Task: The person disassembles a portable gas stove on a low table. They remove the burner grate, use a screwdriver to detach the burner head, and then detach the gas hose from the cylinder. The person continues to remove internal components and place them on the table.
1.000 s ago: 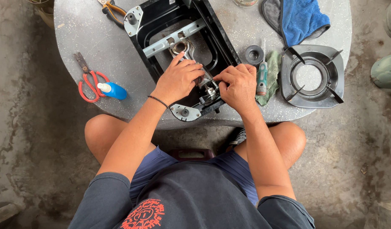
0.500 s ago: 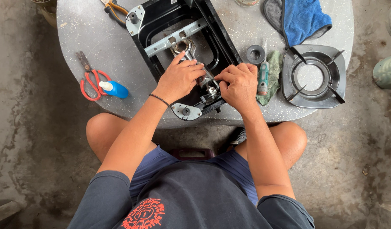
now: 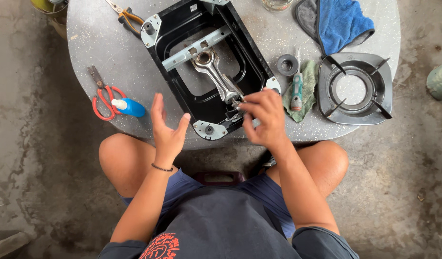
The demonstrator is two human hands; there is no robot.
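Left hand (image 3: 167, 128) lifted off stove body (image 3: 207, 67), open; right hand (image 3: 264, 117) stays on burner pipe (image 3: 216, 74).

I see a glossy black enamelled metal stove body (image 3: 250, 57) holding a shiny bare-metal burner tube (image 3: 215, 73). At three o'clock lies a dull grey metal pan support (image 3: 326, 93); at one, soft blue cloth (image 3: 343, 21). The speckled stone tabletop (image 3: 110, 52) looks matt.

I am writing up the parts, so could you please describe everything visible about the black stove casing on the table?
The black stove casing is a glossy rectangular metal shell lying open side up and askew on the round grey table. Grey brackets cap its corners, a grey crossbar spans it, and a silvery burner tube lies inside. The right hand touches the tube's near end; the left hand hovers clear.
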